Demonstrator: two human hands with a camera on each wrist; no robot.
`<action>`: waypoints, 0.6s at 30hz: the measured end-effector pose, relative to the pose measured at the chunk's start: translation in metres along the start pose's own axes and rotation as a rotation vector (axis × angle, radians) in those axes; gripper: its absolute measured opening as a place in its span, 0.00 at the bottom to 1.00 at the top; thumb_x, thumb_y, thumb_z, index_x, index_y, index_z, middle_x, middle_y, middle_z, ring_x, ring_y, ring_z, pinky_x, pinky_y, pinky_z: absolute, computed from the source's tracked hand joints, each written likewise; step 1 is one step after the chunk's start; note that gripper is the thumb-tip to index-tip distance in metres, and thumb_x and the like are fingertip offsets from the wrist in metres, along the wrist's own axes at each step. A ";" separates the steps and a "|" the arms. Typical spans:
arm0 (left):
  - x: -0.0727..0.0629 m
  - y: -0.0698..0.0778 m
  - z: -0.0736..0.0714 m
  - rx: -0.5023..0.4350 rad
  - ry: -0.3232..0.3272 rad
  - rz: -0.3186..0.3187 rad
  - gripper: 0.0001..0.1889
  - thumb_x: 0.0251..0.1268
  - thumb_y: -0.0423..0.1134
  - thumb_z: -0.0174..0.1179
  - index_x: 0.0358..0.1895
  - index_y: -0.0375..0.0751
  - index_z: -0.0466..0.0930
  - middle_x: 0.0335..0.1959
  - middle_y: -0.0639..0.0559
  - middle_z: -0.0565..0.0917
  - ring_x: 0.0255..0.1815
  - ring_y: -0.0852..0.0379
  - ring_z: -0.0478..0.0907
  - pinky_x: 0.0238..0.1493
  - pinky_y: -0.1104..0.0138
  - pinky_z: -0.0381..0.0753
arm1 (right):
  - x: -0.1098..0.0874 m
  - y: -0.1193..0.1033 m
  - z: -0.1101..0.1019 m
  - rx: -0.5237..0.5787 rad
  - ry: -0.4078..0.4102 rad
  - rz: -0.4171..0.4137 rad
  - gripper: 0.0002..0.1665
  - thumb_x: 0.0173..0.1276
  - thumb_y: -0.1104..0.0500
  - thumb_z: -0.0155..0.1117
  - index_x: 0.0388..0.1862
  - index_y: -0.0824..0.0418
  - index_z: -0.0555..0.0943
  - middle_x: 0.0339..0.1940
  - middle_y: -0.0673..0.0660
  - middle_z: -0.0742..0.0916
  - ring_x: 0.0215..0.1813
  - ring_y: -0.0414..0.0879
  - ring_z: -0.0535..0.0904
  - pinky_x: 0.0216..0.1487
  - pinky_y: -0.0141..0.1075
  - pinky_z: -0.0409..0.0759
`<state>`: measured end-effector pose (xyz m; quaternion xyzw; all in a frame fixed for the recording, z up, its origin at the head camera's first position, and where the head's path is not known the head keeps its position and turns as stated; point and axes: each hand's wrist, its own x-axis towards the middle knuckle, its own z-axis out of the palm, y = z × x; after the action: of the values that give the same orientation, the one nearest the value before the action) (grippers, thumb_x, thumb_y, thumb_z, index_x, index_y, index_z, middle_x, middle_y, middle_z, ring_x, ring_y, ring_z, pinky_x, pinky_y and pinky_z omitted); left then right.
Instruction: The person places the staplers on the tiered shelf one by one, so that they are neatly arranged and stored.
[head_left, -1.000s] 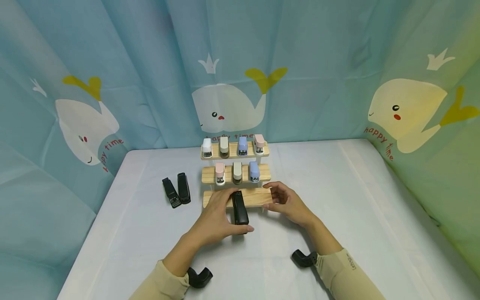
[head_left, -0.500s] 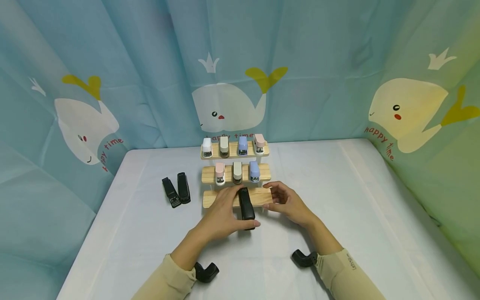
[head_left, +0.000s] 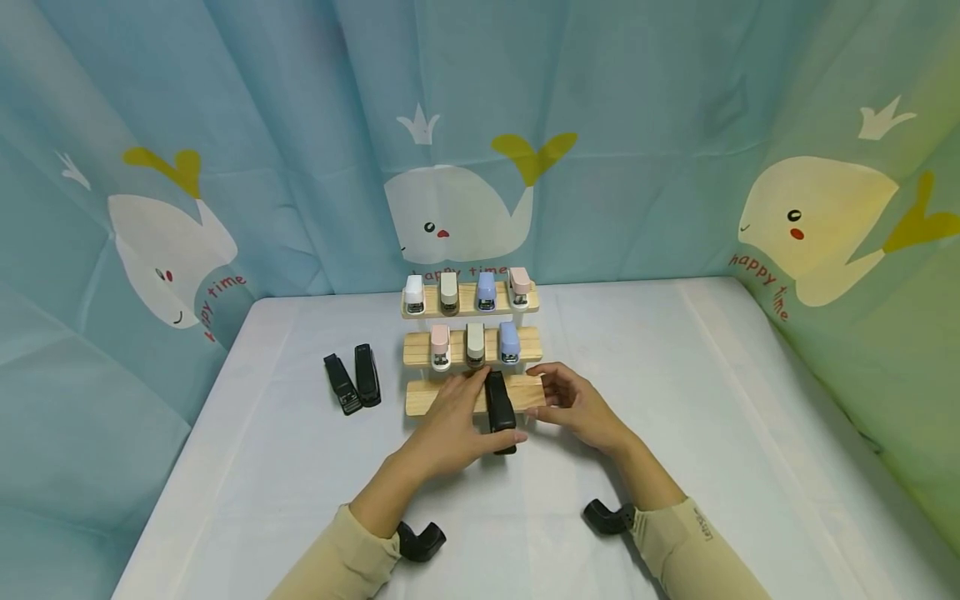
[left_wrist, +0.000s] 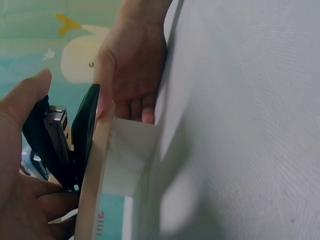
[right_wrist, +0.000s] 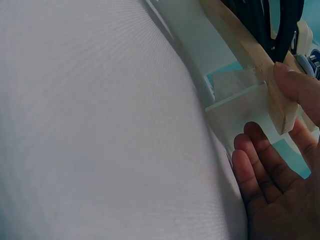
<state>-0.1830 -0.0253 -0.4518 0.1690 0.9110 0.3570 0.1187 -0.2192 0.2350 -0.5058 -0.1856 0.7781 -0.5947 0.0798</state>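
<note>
A black stapler [head_left: 501, 408] lies lengthwise over the lowest board [head_left: 423, 398] of a tiered wooden rack, its near end past the board's front edge. My left hand [head_left: 447, 427] holds it, thumb at the near end and fingers toward the far end. In the left wrist view the stapler [left_wrist: 86, 122] has its base and top spread in a V, the metal staple channel [left_wrist: 58, 132] between. My right hand [head_left: 581, 408] grips the board's right end. In the right wrist view its thumb [right_wrist: 297, 87] presses the board and its other fingers curl beside the clear support [right_wrist: 245, 107].
Small staplers stand on the upper tiers: pink [head_left: 440, 346], grey-green [head_left: 475, 343] and blue [head_left: 509, 342] in the middle, several more on top, including a white one [head_left: 415, 293]. Two black staplers, one outer [head_left: 342, 384] and one inner [head_left: 367, 375], lie left of the rack.
My left hand has carried the black stapler rightward and slightly away from me along the lowest board. The right hand stays at the board's right end.
</note>
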 end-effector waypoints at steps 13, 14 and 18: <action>0.008 0.004 0.005 0.061 -0.005 0.042 0.57 0.63 0.80 0.52 0.85 0.49 0.46 0.85 0.53 0.54 0.87 0.45 0.44 0.87 0.49 0.38 | 0.000 0.001 0.000 0.028 -0.012 -0.010 0.34 0.65 0.66 0.75 0.69 0.61 0.74 0.52 0.66 0.82 0.46 0.48 0.80 0.49 0.33 0.81; 0.009 0.004 0.006 0.063 -0.007 0.045 0.57 0.63 0.80 0.52 0.85 0.48 0.46 0.86 0.53 0.53 0.87 0.44 0.44 0.87 0.50 0.37 | 0.000 0.001 0.000 0.027 -0.011 -0.008 0.34 0.65 0.66 0.75 0.69 0.60 0.74 0.52 0.66 0.82 0.46 0.48 0.80 0.49 0.33 0.81; 0.013 0.008 0.008 0.077 -0.005 0.053 0.57 0.65 0.80 0.50 0.85 0.44 0.47 0.85 0.49 0.54 0.87 0.45 0.44 0.87 0.50 0.36 | 0.000 0.001 0.000 0.017 -0.003 -0.011 0.33 0.65 0.68 0.73 0.69 0.60 0.74 0.51 0.64 0.81 0.46 0.47 0.79 0.49 0.32 0.80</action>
<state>-0.1902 -0.0099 -0.4533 0.1985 0.9189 0.3245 0.1050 -0.2195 0.2355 -0.5066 -0.1900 0.7720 -0.6013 0.0794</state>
